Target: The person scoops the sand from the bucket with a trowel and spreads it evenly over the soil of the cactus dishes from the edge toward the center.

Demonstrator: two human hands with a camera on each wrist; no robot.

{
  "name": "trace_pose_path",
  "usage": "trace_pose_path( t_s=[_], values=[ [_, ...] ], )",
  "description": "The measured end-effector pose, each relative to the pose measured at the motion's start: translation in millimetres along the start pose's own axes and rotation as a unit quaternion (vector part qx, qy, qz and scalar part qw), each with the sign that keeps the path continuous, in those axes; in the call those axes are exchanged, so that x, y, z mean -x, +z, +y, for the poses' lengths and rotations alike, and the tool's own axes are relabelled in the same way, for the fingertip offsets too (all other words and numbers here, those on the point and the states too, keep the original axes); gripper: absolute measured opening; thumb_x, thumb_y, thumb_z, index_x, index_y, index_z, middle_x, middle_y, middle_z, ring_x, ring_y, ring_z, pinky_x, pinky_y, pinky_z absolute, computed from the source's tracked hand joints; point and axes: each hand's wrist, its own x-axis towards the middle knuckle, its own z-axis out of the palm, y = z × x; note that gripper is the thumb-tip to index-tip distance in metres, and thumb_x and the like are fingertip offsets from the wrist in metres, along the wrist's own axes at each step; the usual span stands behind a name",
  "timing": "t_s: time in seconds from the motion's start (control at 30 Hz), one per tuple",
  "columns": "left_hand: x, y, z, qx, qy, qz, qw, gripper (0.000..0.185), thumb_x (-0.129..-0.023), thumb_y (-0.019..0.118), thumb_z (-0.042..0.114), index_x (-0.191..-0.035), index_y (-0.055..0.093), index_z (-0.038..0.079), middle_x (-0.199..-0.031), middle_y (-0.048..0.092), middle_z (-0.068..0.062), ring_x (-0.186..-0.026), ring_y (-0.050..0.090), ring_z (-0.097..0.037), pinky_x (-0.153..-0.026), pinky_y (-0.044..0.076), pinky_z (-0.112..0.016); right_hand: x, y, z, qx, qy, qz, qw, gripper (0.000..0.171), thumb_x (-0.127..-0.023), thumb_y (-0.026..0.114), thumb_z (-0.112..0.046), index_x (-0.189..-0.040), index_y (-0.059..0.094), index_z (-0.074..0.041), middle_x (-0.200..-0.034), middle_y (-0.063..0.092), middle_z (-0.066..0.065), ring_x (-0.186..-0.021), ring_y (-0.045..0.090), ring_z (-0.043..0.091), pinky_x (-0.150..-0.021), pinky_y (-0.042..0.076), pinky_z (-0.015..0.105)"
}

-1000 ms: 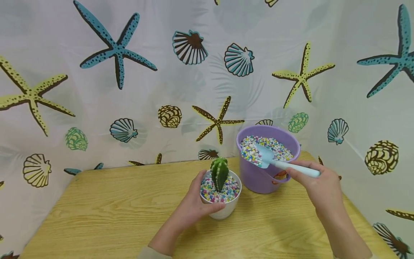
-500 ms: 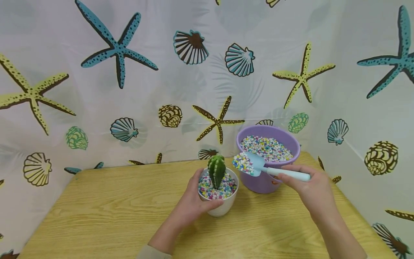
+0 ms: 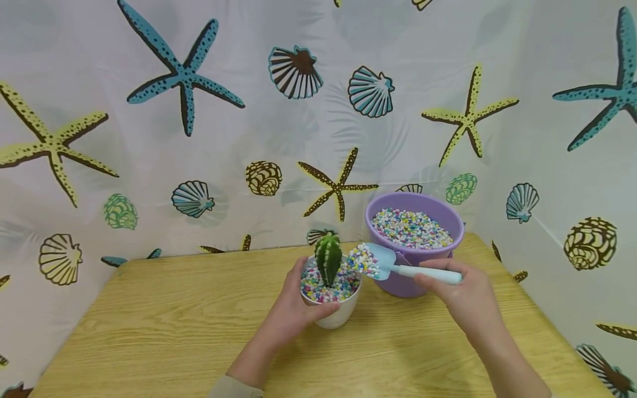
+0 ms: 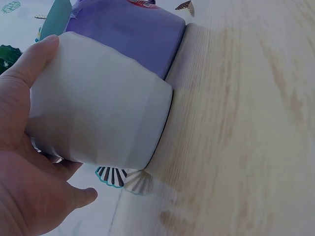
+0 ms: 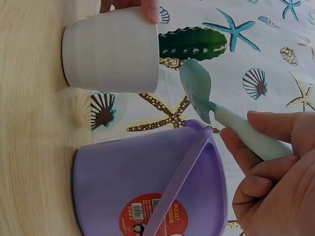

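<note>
A green cactus (image 3: 328,262) stands in a white pot (image 3: 337,316) filled with small multicoloured pebbles (image 3: 312,284). My left hand (image 3: 293,309) grips the pot from the left, thumb at the front near the rim. In the left wrist view the white pot (image 4: 98,103) sits on the table with fingers around its upper part. My right hand (image 3: 463,296) holds a light blue trowel (image 3: 384,261) by its handle. Heaped pebbles (image 3: 363,260) lie on the blade, whose tip reaches the pot's right rim. In the right wrist view the trowel (image 5: 197,88) is above the rim level, close to the cactus (image 5: 194,43).
A purple bucket (image 3: 398,288) full of similar pebbles stands right behind the pot, its handle (image 5: 177,182) hanging down the front. The wooden table (image 3: 189,309) meets a shell-and-starfish patterned curtain (image 3: 239,127) at the back and right.
My right hand has lifted the loaded trowel out of the bucket and carried it left to the pot's rim. My left hand and the pot have shifted slightly left.
</note>
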Motion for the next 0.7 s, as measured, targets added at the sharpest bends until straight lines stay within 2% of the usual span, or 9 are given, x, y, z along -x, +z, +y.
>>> trace_pose_path(
  t_s=[0.27, 0.57, 0.7],
  values=[
    [-0.9, -0.2, -1.3, -0.002, 0.001, 0.001, 1.0, 0.118, -0.083, 0.101, 0.036, -0.173, 0.026, 0.017, -0.168, 0.036, -0.022, -0.153, 0.042, -0.042, -0.127, 0.033, -0.064, 1.1, 11.3, 0.9, 0.026, -0.005, -0.001, 1.0, 0.038, -0.092, 0.093, -0.043, -0.119, 0.084, -0.018, -0.108, 0.075, 0.004, -0.095, 0.058, 0.023, -0.079, 0.051, 0.034],
    [0.0, 0.2, -0.4, -0.01, 0.001, 0.002, 0.9999, 0.122, -0.082, 0.102, 0.038, -0.174, 0.025, 0.015, -0.168, 0.037, -0.023, -0.152, 0.042, -0.044, -0.127, 0.032, -0.064, 1.3, 18.6, -0.2, 0.055, -0.011, -0.005, 0.998, 0.037, -0.093, 0.091, -0.043, -0.119, 0.083, -0.017, -0.101, 0.073, 0.007, -0.084, 0.058, 0.023, -0.068, 0.051, 0.033],
    [0.1, 0.6, -0.6, -0.012, 0.0, 0.002, 0.9999, 0.122, -0.082, 0.101, 0.039, -0.174, 0.025, 0.016, -0.168, 0.036, -0.023, -0.153, 0.041, -0.043, -0.127, 0.031, -0.064, 2.3, 20.9, -0.4, 0.067, -0.019, -0.003, 0.998, 0.036, -0.093, 0.091, -0.041, -0.119, 0.083, -0.017, -0.101, 0.074, 0.007, -0.084, 0.059, 0.023, -0.068, 0.051, 0.033]
  ],
)
